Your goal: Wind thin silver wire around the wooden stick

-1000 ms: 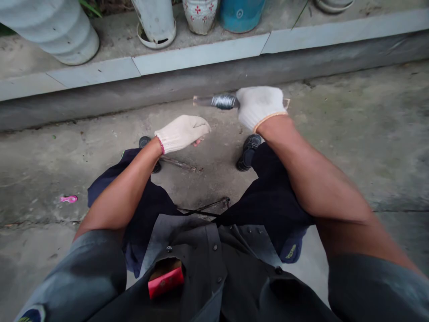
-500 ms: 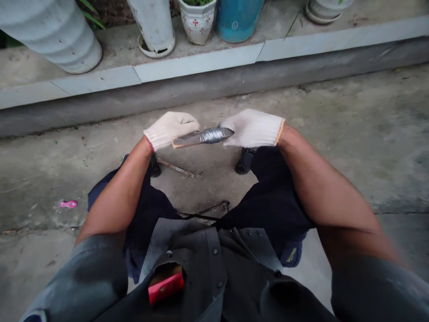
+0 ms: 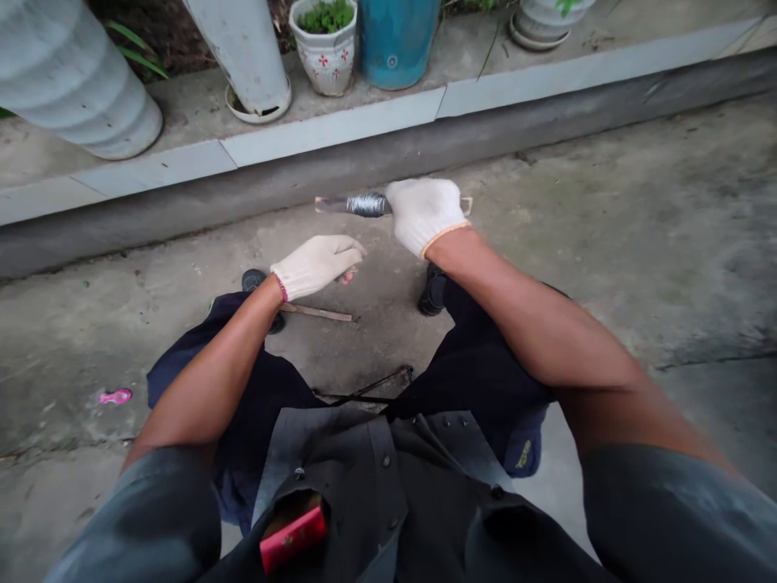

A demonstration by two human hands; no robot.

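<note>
A flat brown wooden stick wound with silvery wire (image 3: 367,205) is grasped in the right hand (image 3: 428,212), which is covered by a white knitted glove with an orange cuff edge. The fingers are closed around the stick to the right of the winding, and both bare ends are left showing. The stick is held roughly level above the grey concrete ground (image 3: 607,202), near the lower front edge of the pale-tiled concrete ledge (image 3: 479,69).

The left hand (image 3: 319,263), covered by a cream knitted glove with a dark red cuff edge, is held well apart from the stick. Its fingers are curled, with a bare fingertip exposed; whether anything thin is pinched there cannot be told.

Below the left hand, a narrow brown wooden strip (image 3: 321,313) is laid on the ground between two black shoes (image 3: 433,291), its left end hidden by the wrist. Nearer the body, thin dark rods (image 3: 382,380) are partly covered by the clothing. A small bright pink object (image 3: 115,397) is seen toward the ground's left edge.

Along the ledge's front edge are set a large ribbed white pot (image 3: 73,73) at the left, a tall smooth white pot (image 3: 246,48) on a saucer, a white faceted pot with red flower marks (image 3: 324,61), and a blue pot (image 3: 397,44).
</note>
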